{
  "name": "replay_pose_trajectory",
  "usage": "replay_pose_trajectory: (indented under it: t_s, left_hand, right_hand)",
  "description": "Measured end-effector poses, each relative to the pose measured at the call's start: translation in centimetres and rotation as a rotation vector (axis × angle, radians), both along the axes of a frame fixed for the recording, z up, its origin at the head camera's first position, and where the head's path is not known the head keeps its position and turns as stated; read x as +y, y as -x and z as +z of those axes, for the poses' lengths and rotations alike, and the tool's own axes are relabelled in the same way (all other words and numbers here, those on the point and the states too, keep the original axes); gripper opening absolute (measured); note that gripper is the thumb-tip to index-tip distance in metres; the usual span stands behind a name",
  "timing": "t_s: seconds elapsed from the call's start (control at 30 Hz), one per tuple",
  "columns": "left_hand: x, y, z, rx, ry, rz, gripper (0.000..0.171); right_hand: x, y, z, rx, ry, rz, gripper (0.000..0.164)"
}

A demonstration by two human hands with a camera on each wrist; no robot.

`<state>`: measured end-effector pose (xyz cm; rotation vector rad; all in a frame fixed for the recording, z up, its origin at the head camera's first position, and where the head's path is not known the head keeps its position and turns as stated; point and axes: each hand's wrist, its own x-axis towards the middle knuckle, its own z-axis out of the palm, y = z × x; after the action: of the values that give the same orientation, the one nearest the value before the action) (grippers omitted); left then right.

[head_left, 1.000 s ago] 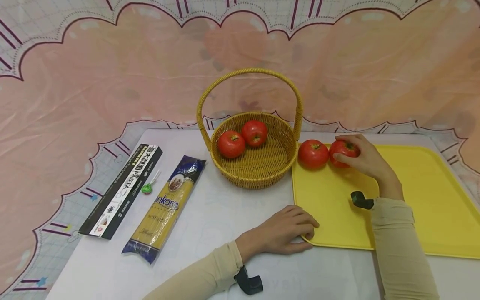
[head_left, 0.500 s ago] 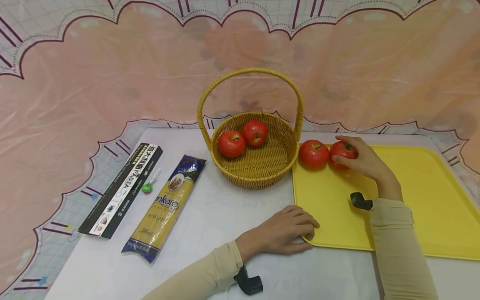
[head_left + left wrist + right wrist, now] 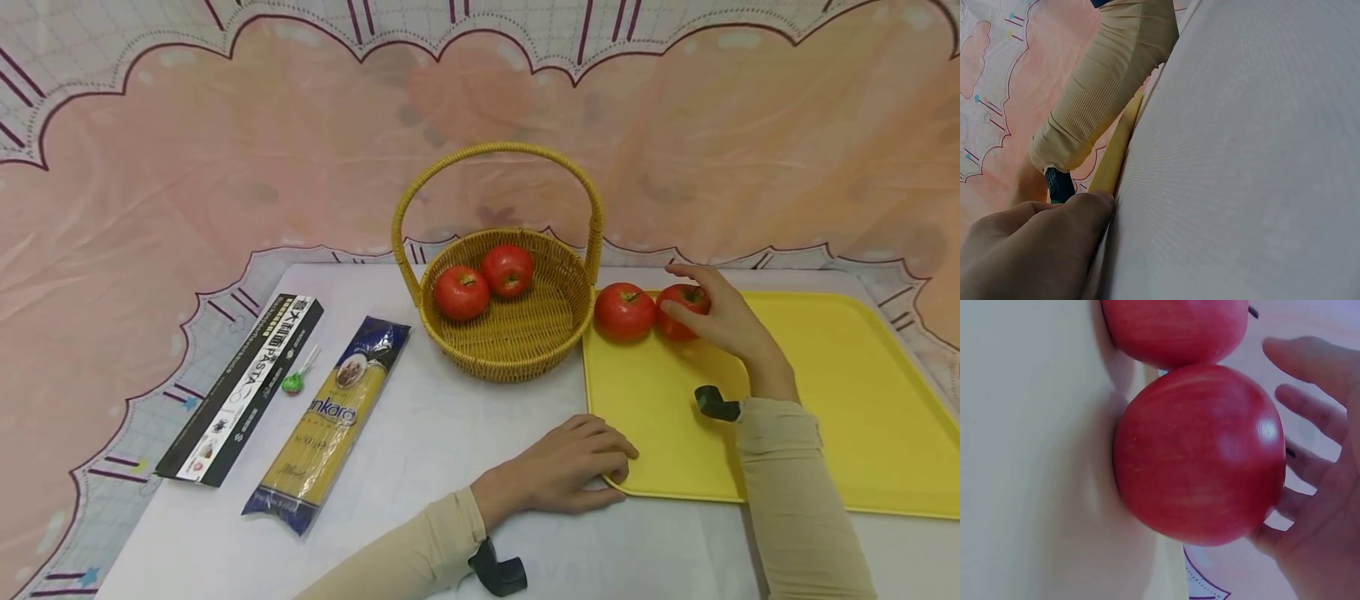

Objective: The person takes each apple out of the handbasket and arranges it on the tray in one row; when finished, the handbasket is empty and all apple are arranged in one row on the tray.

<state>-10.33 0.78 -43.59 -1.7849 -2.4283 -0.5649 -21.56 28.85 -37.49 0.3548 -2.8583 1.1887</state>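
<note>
A red apple (image 3: 680, 312) sits near the far left corner of the yellow tray (image 3: 795, 450), against another red apple (image 3: 624, 312). Around the first apple, my right hand (image 3: 731, 321) is spread loosely; the right wrist view shows a gap between its thumb and that apple (image 3: 1200, 456). Whether any fingertip behind the fruit touches it is hard to tell. My left hand (image 3: 566, 467) rests at the tray's near left corner, fingers relaxed on the rim and thumb on the white table. In the left wrist view, the left hand (image 3: 1038, 250) meets the tray's edge (image 3: 1113, 156).
Left of the tray stands a wicker basket (image 3: 517, 362) with a tall handle and two red apples (image 3: 483, 282) inside. Further left lie a pasta packet (image 3: 330, 421), a green-wrapped lollipop (image 3: 293, 382) and a black-and-white pasta box (image 3: 243, 392). A patterned cloth (image 3: 300, 167) hangs behind.
My right hand has loosened around the apple, its fingers spreading and lifting slightly away. That apple stays on the tray beside the other one. My left hand has not moved.
</note>
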Motion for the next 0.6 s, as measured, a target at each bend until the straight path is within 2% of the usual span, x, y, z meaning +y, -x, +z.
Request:
replay_pose_trajectory:
  t_s: [0.17,0.47,0.6]
  left_hand:
    - [-0.1,-0.1,0.2,0.015,0.015,0.001,0.017]
    - [-0.1,0.0,0.2,0.019,0.013,0.001,0.017]
    - [-0.1,-0.1,0.0,0.019,0.008,0.000,0.016]
  right_hand:
    - [-0.6,0.0,0.1,0.073,0.021,-0.007,0.048]
    - [-1.9,-0.1,0.8,0.078,0.052,0.015,0.043]
    - [-2.3,0.1,0.8,0.108,0.063,0.033,0.041]
